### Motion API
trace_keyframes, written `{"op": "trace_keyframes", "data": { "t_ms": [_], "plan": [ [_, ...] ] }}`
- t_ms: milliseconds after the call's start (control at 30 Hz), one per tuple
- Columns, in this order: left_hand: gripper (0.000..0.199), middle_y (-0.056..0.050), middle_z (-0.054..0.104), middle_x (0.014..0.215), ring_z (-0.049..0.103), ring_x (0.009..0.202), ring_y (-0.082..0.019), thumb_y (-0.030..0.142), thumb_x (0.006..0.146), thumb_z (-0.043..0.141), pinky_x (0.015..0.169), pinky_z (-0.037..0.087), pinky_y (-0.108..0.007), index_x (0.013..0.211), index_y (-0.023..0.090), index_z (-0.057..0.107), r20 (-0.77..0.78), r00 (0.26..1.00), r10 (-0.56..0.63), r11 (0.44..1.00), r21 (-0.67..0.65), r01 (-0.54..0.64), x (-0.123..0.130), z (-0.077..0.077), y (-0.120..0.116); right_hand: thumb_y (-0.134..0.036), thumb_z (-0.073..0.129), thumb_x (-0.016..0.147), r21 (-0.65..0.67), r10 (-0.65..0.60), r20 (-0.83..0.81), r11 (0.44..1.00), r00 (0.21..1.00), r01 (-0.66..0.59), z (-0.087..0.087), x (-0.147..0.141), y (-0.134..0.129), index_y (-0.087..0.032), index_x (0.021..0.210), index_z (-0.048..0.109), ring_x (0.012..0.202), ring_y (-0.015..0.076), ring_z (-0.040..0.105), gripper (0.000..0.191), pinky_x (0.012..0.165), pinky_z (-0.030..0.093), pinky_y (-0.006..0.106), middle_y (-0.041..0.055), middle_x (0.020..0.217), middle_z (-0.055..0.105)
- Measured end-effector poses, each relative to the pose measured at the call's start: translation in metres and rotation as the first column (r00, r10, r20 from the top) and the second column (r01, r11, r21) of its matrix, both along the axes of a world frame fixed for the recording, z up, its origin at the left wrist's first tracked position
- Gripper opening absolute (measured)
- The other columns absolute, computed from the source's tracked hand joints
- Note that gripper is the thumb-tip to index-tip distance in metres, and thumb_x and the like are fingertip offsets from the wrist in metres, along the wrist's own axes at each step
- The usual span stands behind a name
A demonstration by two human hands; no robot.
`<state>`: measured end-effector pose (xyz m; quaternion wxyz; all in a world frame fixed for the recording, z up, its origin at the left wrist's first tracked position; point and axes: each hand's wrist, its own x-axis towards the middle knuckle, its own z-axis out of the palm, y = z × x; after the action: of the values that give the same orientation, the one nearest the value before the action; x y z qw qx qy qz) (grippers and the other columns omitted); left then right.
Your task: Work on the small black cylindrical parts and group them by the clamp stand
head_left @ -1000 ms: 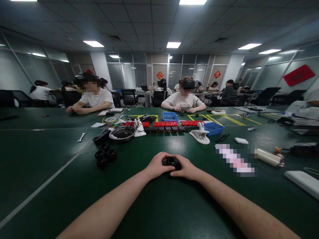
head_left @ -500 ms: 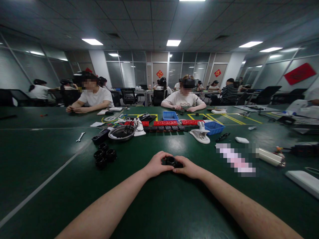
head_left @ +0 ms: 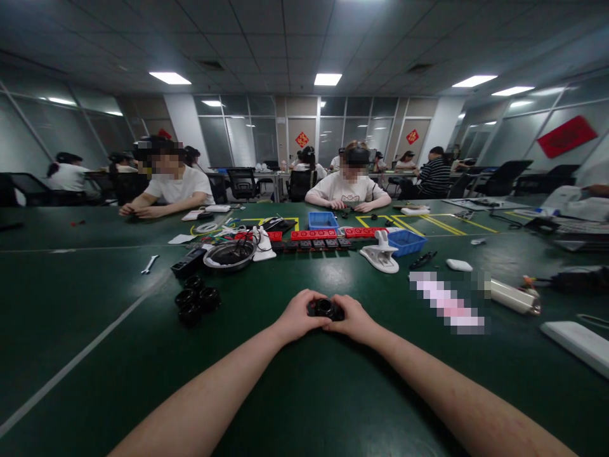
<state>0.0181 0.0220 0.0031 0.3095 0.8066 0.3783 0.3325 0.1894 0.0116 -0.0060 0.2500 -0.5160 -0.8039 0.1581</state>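
In the middle of the green table (head_left: 304, 393), both hands hold one small black part with a round opening (head_left: 325, 308) facing up. My left hand (head_left: 301, 315) is closed on its left side, with the thumb along the near edge. On the other side my right hand (head_left: 353, 320) grips it, and the two thumbs nearly meet in front. The fingers hide much of the part, so its exact kind cannot be made out. To the left stand several black ring-shaped pieces (head_left: 196, 301) in a cluster.
A wrench (head_left: 150, 264) lies at the left. Farther back are a metal bowl (head_left: 252, 255), red socket strips (head_left: 314, 235), a white clip stand (head_left: 381, 254) and a blue tray (head_left: 406, 249). A cream cylinder (head_left: 512, 296) is to the right. Two people sit across the table.
The whole scene has shifted slightly to the left in view. Both hands keep their hold on the black part, with hardly any change in the fingers.
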Motion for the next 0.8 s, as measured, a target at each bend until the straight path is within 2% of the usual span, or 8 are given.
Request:
{"op": "trace_keyframes", "data": {
  "t_ms": [100, 233, 367, 433, 533, 667, 800],
  "plan": [
    [0.038, -0.002, 0.049, 0.086, 0.048, 0.077, -0.015, 0.029, 0.056, 0.067, 0.066, 0.039, -0.025, 0.089, 0.018, 0.053, 0.015, 0.998, 0.053, 0.999, -0.012, -0.053, 0.004, 0.0, -0.002, -0.045, 0.063, 0.055, 0.048, -0.092, 0.081, 0.995, 0.992, 0.088, 0.0, -0.005, -0.002, -0.017, 0.076, 0.051, 0.067, 0.0151, 0.046, 0.037, 0.057, 0.029, 0.024, 0.0009, 0.072, 0.054],
    [0.037, -0.002, 0.049, 0.086, 0.048, 0.078, -0.016, 0.028, 0.055, 0.068, 0.068, 0.039, -0.026, 0.087, 0.018, 0.053, 0.01, 0.994, 0.112, 0.993, -0.033, -0.112, 0.007, -0.001, -0.002, -0.047, 0.061, 0.056, 0.098, -0.16, 0.192, 0.985, 0.968, 0.143, -0.003, -0.009, -0.003, -0.016, 0.071, 0.049, 0.067, 0.0161, 0.045, 0.036, 0.057, 0.026, 0.025, 0.002, 0.07, 0.052],
    [0.039, -0.002, 0.049, 0.087, 0.048, 0.078, -0.016, 0.029, 0.055, 0.068, 0.068, 0.04, -0.026, 0.088, 0.018, 0.052, -0.001, 0.995, 0.103, 0.994, -0.048, -0.103, 0.005, 0.0, -0.001, -0.05, 0.06, 0.056, 0.101, -0.159, 0.153, 0.984, 0.975, 0.145, -0.004, -0.009, -0.003, -0.017, 0.078, 0.05, 0.071, 0.0182, 0.046, 0.041, 0.062, 0.029, 0.028, 0.0035, 0.075, 0.053],
    [0.038, -0.002, 0.049, 0.087, 0.048, 0.077, -0.016, 0.03, 0.056, 0.067, 0.067, 0.04, -0.026, 0.089, 0.018, 0.053, -0.002, 0.998, 0.066, 0.997, -0.047, -0.066, 0.004, 0.001, -0.001, -0.048, 0.062, 0.055, 0.063, -0.079, 0.081, 0.995, 0.994, 0.074, -0.002, -0.007, -0.002, -0.017, 0.091, 0.049, 0.076, 0.0194, 0.047, 0.049, 0.065, 0.032, 0.03, 0.0044, 0.083, 0.054],
    [0.037, -0.002, 0.049, 0.087, 0.048, 0.078, -0.015, 0.03, 0.059, 0.065, 0.067, 0.04, -0.026, 0.092, 0.019, 0.053, -0.004, 1.0, -0.004, 0.999, -0.032, 0.004, 0.001, 0.004, 0.0, -0.041, 0.065, 0.055, -0.021, 0.123, -0.018, 0.992, 0.992, -0.123, 0.002, 0.0, 0.0, -0.019, 0.105, 0.045, 0.085, 0.0208, 0.047, 0.058, 0.073, 0.034, 0.032, 0.0049, 0.096, 0.053],
    [0.038, -0.002, 0.05, 0.088, 0.048, 0.079, -0.015, 0.031, 0.061, 0.064, 0.068, 0.04, -0.026, 0.096, 0.02, 0.053, -0.015, 0.999, -0.045, 0.999, -0.024, 0.045, 0.0, 0.005, -0.001, -0.027, 0.062, 0.063, -0.157, 0.305, -0.133, 0.933, 0.943, -0.324, 0.01, 0.009, 0.004, -0.017, 0.103, 0.05, 0.086, 0.0185, 0.049, 0.043, 0.075, 0.036, 0.03, 0.0037, 0.095, 0.055],
    [0.047, -0.003, 0.05, 0.092, 0.048, 0.077, -0.014, 0.032, 0.061, 0.063, 0.066, 0.041, -0.025, 0.105, 0.022, 0.049, -0.029, 0.998, -0.048, 0.998, -0.027, 0.048, -0.001, 0.005, -0.004, -0.022, 0.059, 0.066, -0.206, 0.363, -0.199, 0.893, 0.91, -0.401, 0.016, 0.012, 0.005, -0.017, 0.099, 0.053, 0.082, 0.0164, 0.05, 0.034, 0.073, 0.038, 0.028, 0.0021, 0.091, 0.056]
  ]
}}
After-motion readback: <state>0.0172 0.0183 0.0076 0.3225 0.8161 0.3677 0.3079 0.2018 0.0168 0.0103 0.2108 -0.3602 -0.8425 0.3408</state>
